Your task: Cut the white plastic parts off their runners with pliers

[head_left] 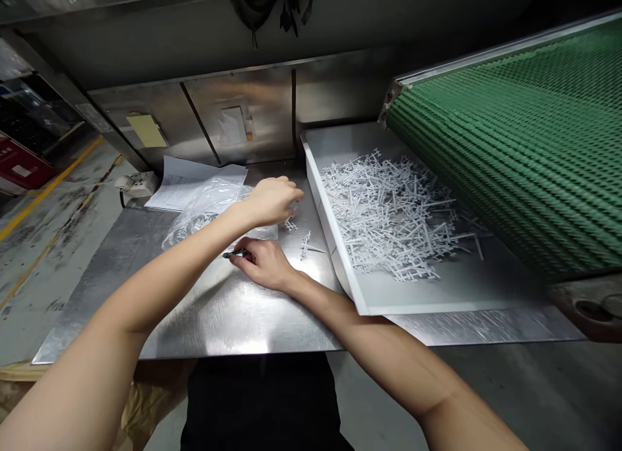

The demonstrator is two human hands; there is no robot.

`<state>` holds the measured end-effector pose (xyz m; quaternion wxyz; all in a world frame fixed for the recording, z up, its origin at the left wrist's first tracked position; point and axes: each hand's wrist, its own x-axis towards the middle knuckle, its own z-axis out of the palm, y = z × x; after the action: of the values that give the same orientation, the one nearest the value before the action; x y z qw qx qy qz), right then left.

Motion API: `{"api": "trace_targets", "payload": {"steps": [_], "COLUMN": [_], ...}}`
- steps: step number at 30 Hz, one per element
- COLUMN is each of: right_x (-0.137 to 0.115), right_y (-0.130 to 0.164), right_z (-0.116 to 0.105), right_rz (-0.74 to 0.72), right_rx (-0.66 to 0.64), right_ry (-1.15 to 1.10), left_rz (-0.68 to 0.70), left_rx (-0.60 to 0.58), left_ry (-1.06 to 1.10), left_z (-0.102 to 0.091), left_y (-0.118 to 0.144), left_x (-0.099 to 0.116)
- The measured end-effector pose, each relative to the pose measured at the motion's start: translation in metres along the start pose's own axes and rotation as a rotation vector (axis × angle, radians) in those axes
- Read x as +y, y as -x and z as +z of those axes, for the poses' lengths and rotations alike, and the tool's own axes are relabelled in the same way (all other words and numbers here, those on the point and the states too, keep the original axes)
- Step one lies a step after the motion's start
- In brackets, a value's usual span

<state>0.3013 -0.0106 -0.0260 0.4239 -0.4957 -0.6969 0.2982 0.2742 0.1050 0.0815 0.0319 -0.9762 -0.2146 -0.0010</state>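
Note:
My left hand [275, 201] reaches across above my right one, its fingers curled down beside the white tray. Whether anything is in those fingers is hidden. A small white plastic sprue piece [290, 224] lies on the metal just below them. My right hand [262, 263] rests low over the bench, closed round a small dark hand tool [235, 253] whose tip points left. To the right of it lies another branched white sprue [310, 245]. Left of both hands is a clear plastic bag [194, 221] with small pieces inside, partly covered by my left forearm.
A large white tray [343, 263] holds a heap of white sprues [389, 218]. The green mesh conveyor belt [525, 133] overhangs its right side. Printed paper [177, 179] and a power socket block [142, 184] sit at the back left of the steel bench [233, 321].

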Motion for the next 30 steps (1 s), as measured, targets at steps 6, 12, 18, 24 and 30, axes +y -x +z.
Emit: {"api": "trace_targets", "payload": {"steps": [6,12,18,24,30], "right_x": [0.003,0.003,0.004,0.005,0.01], "right_y": [0.001,0.002,0.002,0.001,0.0], "right_z": [0.0,0.001,0.002,0.002,0.006], "right_rz": [-0.022,-0.052,-0.065,-0.043,-0.041], "right_rx": [-0.013,-0.026,-0.026,-0.043,-0.049], "right_ry": [0.004,0.005,0.008,0.014,0.011], "left_rz": [0.02,0.0,0.028,0.233,0.287], "left_rx": [-0.237,-0.152,0.264,0.38,0.44], "left_ry": [-0.135,0.03,0.324,0.428,0.198], "left_z": [0.012,0.013,-0.042,-0.096,-0.053], "left_y": [-0.026,-0.031,-0.027,-0.038,-0.002], "left_x": [0.01,0.003,-0.006,0.043,0.051]}}
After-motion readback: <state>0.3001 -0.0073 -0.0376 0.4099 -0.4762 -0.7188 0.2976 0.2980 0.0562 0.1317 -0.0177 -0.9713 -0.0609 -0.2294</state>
